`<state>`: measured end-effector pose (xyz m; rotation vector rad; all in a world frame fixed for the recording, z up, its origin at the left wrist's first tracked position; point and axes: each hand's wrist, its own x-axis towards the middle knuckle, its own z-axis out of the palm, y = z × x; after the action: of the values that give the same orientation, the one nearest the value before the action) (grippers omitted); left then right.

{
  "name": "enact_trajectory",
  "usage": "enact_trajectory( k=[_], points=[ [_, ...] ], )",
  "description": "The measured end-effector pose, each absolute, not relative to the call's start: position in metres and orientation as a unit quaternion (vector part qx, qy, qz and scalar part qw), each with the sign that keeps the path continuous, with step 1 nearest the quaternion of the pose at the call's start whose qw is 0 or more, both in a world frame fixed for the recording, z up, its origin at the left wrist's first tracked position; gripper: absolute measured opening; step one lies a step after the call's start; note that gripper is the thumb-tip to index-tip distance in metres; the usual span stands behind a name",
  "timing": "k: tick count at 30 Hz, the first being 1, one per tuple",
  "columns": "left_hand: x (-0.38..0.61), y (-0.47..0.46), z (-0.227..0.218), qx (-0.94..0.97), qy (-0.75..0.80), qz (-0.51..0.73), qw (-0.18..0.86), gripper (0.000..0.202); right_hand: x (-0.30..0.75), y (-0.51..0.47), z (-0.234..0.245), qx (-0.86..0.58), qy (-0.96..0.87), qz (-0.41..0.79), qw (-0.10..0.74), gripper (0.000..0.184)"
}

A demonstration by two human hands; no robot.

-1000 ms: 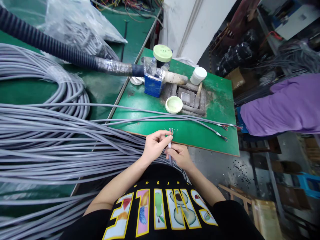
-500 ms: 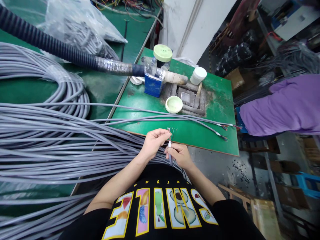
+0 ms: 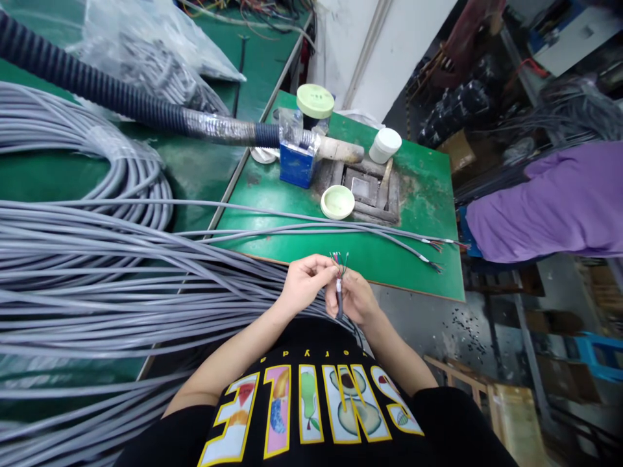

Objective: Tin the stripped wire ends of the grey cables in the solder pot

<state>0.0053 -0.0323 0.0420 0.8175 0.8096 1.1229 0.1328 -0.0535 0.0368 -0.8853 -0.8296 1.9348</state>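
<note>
Near the front edge of the green table (image 3: 272, 245), my two hands meet at the end of a grey cable (image 3: 339, 306). Thin coloured wires (image 3: 337, 257) with pale tips fan out of it, above a white band around its sheath. My left hand (image 3: 307, 280) pinches some of these wires between thumb and fingertips. Closed around the cable just below, my right hand (image 3: 356, 295) has its thumb up by the base of the wires. Other grey cables (image 3: 379, 231) lie across the table beyond my hands, their stripped ends to the right.
Coiled grey cables (image 3: 121, 298) cover the left side. A ribbed hose (image 3: 146, 104) runs to a blue block (image 3: 296, 167). Behind the cables sit a pale green lid (image 3: 337, 202), a white jar (image 3: 385, 145) and a square metal pot (image 3: 364, 188). A person in purple (image 3: 549, 201) is at right.
The cable end and both hands have shifted slightly right. My right hand has moved up closer to the wires, and these now fan out more widely.
</note>
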Motion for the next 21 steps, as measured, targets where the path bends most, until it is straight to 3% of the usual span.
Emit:
enact_trajectory(
  k=[6,21],
  points=[
    [0.008,-0.035,0.043,0.362,0.318,0.525,0.701,0.025,0.122,-0.048,0.043,-0.416,-0.312,0.701,0.488,0.028],
    [0.013,-0.036,0.036,0.346,0.325,0.549,0.688,0.023,0.121,-0.047,0.038,-0.436,-0.316,0.649,0.537,0.024]
  ],
)
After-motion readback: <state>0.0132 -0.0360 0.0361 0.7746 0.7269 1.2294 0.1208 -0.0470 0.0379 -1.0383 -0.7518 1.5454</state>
